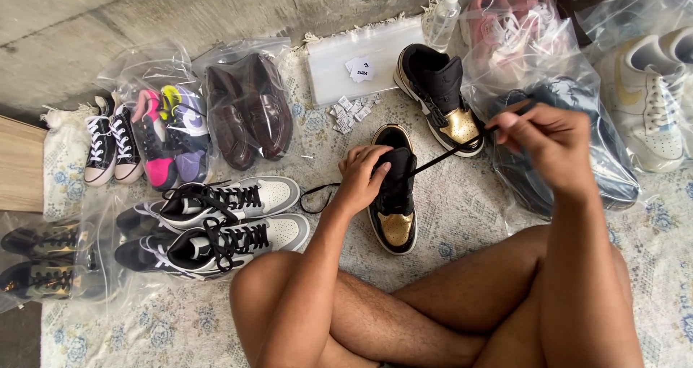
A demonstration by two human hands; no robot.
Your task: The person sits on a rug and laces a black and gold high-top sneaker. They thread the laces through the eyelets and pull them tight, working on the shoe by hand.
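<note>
Covering the black-and-gold sneaker's point(395, 216) collar, the left hand point(361, 177) hides its eyelets.

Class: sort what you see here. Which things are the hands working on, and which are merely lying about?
In hand:
left hand on black-and-gold shoe
right hand pulling black lace

Lying about:
second black-and-gold shoe
bagged brown loafers
spray bottle
grey-and-black sneakers

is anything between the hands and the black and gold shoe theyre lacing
Nothing visible. The left hand rests directly on the black and gold shoe, and the right hand pinches its black lace, pulled taut through open air above the rug.
</note>
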